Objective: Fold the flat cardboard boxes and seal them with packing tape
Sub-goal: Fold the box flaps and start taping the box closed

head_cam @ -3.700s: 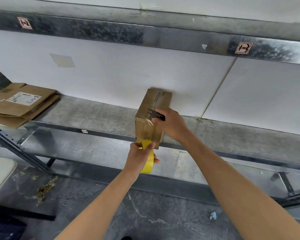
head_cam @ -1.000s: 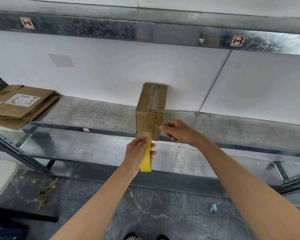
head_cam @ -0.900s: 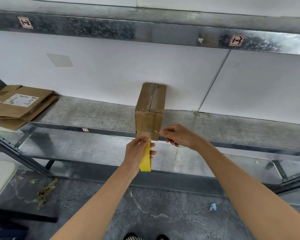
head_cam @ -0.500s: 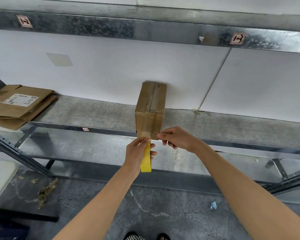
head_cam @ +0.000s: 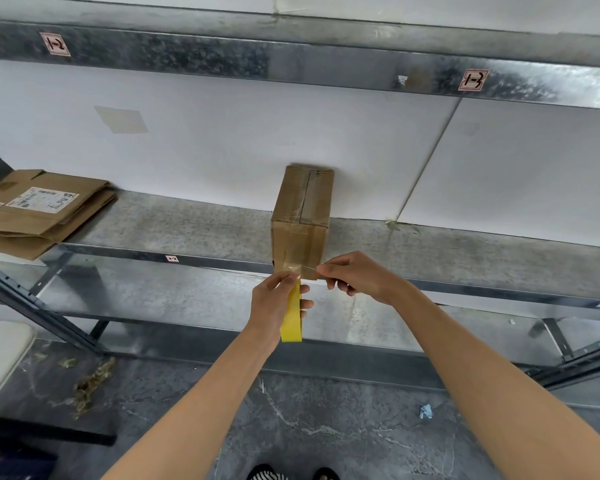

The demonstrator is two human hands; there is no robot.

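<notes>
The box (head_cam: 300, 216) stands at the near edge of the shelf (head_cam: 187, 233). The left hand (head_cam: 274, 306) grips the yellow tape roll (head_cam: 291, 317) just below it. The right hand (head_cam: 354, 277) pinches a thin little tool (head_cam: 310, 268) against the tape (head_cam: 297, 258). It would be best to keep the tape tight, cut close, then press the end flat.

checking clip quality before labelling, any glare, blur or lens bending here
Head view: wide-angle lens bows the grey metal shelf beam; light soft, only a faint shadow behind the brown cardboard box; clear packing tape on its front glints; no motion blur.
</notes>
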